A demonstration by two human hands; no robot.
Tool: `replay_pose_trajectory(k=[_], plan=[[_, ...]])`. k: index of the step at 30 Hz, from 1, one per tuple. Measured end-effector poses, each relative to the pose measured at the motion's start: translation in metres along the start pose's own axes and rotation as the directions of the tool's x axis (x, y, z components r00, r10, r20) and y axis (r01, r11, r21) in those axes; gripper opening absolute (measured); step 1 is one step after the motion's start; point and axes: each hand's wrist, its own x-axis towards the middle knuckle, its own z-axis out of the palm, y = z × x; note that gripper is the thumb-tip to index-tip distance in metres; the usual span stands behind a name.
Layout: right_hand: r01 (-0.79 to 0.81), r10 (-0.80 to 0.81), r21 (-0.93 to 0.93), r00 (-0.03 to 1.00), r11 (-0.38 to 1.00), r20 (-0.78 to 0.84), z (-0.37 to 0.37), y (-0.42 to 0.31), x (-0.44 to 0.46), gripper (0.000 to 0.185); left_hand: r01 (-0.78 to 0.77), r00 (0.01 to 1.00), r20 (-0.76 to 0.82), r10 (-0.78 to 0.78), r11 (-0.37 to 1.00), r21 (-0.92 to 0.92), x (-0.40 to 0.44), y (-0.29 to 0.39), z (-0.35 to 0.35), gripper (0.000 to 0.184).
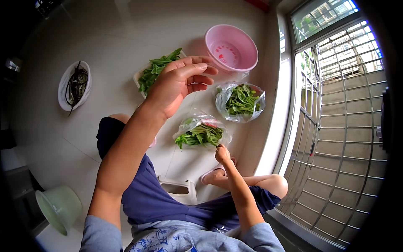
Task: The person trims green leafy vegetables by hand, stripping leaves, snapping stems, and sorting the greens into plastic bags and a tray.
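Observation:
My left hand (182, 80) is raised high in front of the camera, its fingers apart and loosely bent, with nothing visible in it. It partly covers a light basket (137, 80) heaped with long green leaves (157, 67). Lower down, my right hand (222, 154) is closed at the near right edge of a clear plastic bag (189, 122) of leafy green stems (201, 135). What its fingertips grip is too small to make out. Behind that bag, a second clear plastic bag (220, 101) holds more leafy greens (242, 99).
A pink basin (247, 50) stands at the back, near the wall and barred window (336, 126). At the left, a white basket (63, 90) holds dark, thin strands. A pale green bucket (63, 206) is at the lower left; a small stool (191, 193) stands between my legs.

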Motion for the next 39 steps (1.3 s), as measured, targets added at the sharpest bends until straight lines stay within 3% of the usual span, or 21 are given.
replay_pose_trajectory(k=[5, 6, 7, 12, 16, 18, 24, 26, 28, 29, 31, 33, 35, 36, 38, 39], plan=[[0.169, -0.145, 0.171, 0.979, 0.971, -0.145, -0.020, 0.003, -0.017, 0.026, -0.004, 0.997, 0.073, 0.006, 1.000, -0.024, 0.002, -0.004, 0.011, 0.025], [0.031, -0.019, 0.567, 0.999, 0.823, -0.027, -0.027, 0.002, -0.018, 0.027, 0.001, 0.996, 0.085, 0.001, 1.000, -0.031, 0.003, -0.005, 0.013, 0.025], [-0.131, 0.046, 0.846, 0.991, 0.517, 0.125, -0.038, -0.005, -0.022, 0.028, 0.000, 0.995, 0.096, 0.003, 0.999, -0.035, 0.004, -0.007, 0.015, 0.025], [-0.084, -0.082, 0.975, 0.991, 0.205, 0.103, -0.076, -0.023, -0.045, 0.022, 0.016, 0.999, 0.050, -0.014, 0.999, -0.031, 0.006, -0.010, 0.018, 0.025], [-0.093, -0.116, 0.991, 0.988, 0.094, 0.103, -0.091, -0.031, -0.056, 0.020, 0.002, 0.998, 0.064, -0.001, 1.000, -0.013, 0.005, -0.010, 0.017, 0.025], [-0.084, -0.172, 0.996, 0.982, -0.037, 0.077, -0.095, -0.032, -0.057, 0.019, 0.004, 0.998, 0.056, -0.004, 1.000, 0.000, 0.004, -0.011, 0.017, 0.026], [0.053, -0.033, 0.994, 0.998, 0.094, -0.050, -0.129, -0.027, -0.037, 0.019, 0.005, 0.998, 0.061, -0.005, 1.000, 0.002, 0.003, -0.011, 0.018, 0.025], [0.124, 0.028, 0.989, 0.992, 0.079, -0.126, -0.156, -0.023, -0.019, 0.026, 0.000, 0.998, 0.069, 0.000, 1.000, -0.005, 0.005, -0.011, 0.018, 0.025], [0.197, 0.119, 0.980, 0.974, -0.038, -0.191, -0.176, -0.020, 0.003, 0.031, -0.003, 0.997, 0.076, 0.003, 1.000, -0.010, 0.005, -0.011, 0.017, 0.024], [0.148, 0.216, 0.989, 0.966, -0.009, -0.143, -0.178, -0.013, 0.014, 0.031, -0.002, 0.998, 0.068, 0.003, 1.000, -0.010, 0.005, -0.011, 0.017, 0.024], [-0.002, 0.365, 0.971, 0.927, 0.240, -0.089, -0.172, -0.006, 0.027, 0.028, -0.001, 0.998, 0.056, 0.002, 1.000, -0.009, 0.005, -0.010, 0.017, 0.024], [0.017, 0.194, 0.920, 0.976, 0.392, -0.101, -0.149, -0.003, 0.028, 0.021, 0.001, 0.999, 0.049, 0.000, 1.000, -0.014, 0.004, -0.008, 0.016, 0.024], [0.015, -0.020, 0.870, 1.000, 0.494, -0.006, -0.098, 0.007, 0.038, 0.019, 0.000, 0.998, 0.057, 0.001, 1.000, -0.018, 0.003, -0.007, 0.013, 0.024], [-0.072, 0.026, 0.683, 0.997, 0.727, 0.077, -0.071, 0.009, 0.042, 0.021, 0.000, 0.997, 0.074, 0.001, 1.000, -0.022, 0.002, -0.007, 0.011, 0.024], [-0.104, 0.016, 0.618, 0.989, 0.779, 0.147, -0.032, 0.001, 0.028, 0.026, 0.015, 0.998, 0.060, -0.014, 1.000, -0.016, -0.001, -0.006, 0.009, 0.024], [-0.064, 0.007, 0.441, 0.992, 0.895, 0.129, -0.004, 0.012, 0.035, 0.030, 0.031, 0.998, 0.060, -0.030, 0.999, -0.012, -0.002, -0.006, 0.008, 0.024]])
